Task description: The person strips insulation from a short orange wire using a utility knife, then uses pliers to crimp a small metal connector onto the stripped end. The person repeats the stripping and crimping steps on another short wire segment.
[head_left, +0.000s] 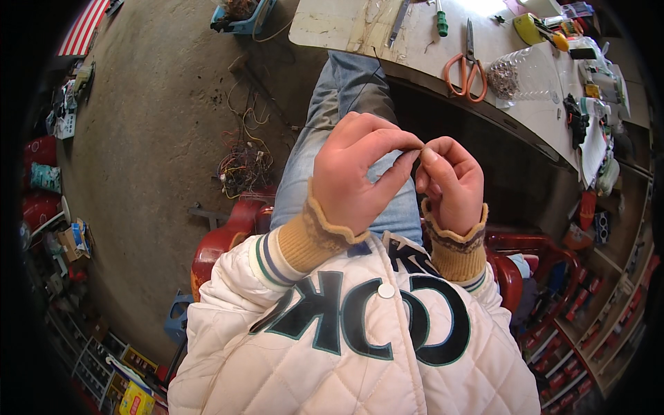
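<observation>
Both hands meet above my jeans-covered lap, fingertips almost touching. My left hand (361,166) is closed, thumb and forefinger pinched together. A thin dark wire (315,128) runs behind this hand and seems held in it; another stretch goes up toward the table edge. My right hand (453,171) is closed too, thumb pressed to forefinger right against the left fingertips. Whatever lies between the right fingertips is too small to make out. Beyond the hands, on the table (339,28), rest orange-handled scissors (470,66) and a clear plastic jar (532,72) with brownish scraps inside.
A green-handled screwdriver (442,22) and a yellow tape roll (527,29) sit farther back on the table. A tangle of wires (245,166) and a long-handled tool (266,93) lie on the floor to the left. Red chair arms (225,238) flank me.
</observation>
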`<state>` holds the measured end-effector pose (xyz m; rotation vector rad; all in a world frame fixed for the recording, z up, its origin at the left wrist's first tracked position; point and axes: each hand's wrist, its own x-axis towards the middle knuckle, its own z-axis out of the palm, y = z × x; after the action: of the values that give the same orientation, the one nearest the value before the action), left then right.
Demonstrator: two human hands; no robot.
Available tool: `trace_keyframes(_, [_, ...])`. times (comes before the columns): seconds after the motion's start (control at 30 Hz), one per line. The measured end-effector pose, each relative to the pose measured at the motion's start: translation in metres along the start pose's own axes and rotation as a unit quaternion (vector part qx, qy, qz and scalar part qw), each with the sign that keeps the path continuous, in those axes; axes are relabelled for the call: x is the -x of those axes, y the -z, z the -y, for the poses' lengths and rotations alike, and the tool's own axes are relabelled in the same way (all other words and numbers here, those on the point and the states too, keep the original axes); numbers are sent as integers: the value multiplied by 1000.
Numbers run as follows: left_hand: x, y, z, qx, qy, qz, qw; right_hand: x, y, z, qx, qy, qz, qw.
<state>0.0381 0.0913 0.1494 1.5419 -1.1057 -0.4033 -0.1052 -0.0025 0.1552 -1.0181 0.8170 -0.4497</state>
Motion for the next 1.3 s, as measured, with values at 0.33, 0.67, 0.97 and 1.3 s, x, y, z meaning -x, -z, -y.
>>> trace_keyframes(0.33, [3, -4, -7, 126, 126, 10, 984, 3, -7, 1, 10, 12, 2, 1000])
trace_keyframes(0.67, [8, -11, 1, 421, 326, 20, 846, -4, -1, -7, -132, -80, 23, 988])
trace_keyframes(0.97, [6, -3, -2, 325, 250, 62, 910, -6, 0, -7, -154, -101, 37, 982])
trace_keyframes(1.3, [-1, -4, -5, 111, 23, 16, 993, -6, 3, -6, -184, -129, 55, 973])
